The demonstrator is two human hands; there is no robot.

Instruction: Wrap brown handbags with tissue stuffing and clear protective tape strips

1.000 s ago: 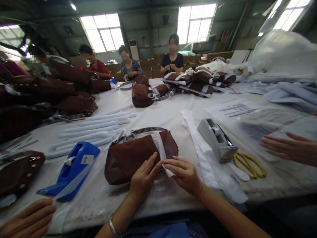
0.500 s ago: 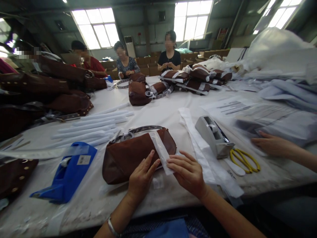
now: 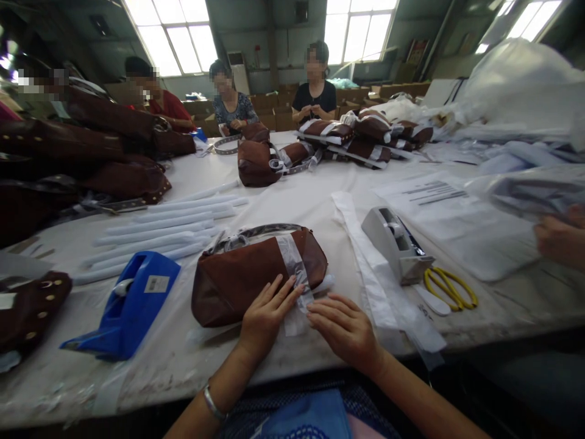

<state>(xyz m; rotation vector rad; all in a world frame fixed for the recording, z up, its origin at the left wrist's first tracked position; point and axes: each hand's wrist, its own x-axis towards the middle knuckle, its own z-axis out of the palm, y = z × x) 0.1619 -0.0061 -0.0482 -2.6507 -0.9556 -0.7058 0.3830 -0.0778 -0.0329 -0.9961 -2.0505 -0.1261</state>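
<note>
A brown suede bag [image 3: 242, 280] lies on its side on the white table [image 3: 301, 207] right in front of me. A white strip [image 3: 296, 274] runs down over its right part. My left hand [image 3: 267, 314] lies flat on the bag's lower edge, fingers stretched out and touching the strip. My right hand [image 3: 343, 329] rests beside it, fingers extended flat, fingertips at the strip's lower end. Neither hand grips anything.
A blue tape dispenser [image 3: 130, 302] sits to the left, a grey one [image 3: 395, 244] and yellow scissors [image 3: 450, 288] to the right. White rolled strips [image 3: 169, 228] lie behind. More brown bags [image 3: 260, 161] are stacked around. A co-worker's hand [image 3: 560, 241] is at the right edge; several people sit at the far side.
My fingers let go of the strip's end and now lie flat on it. The co-worker's hand at the right drew back to the edge; the hand at lower left is gone.
</note>
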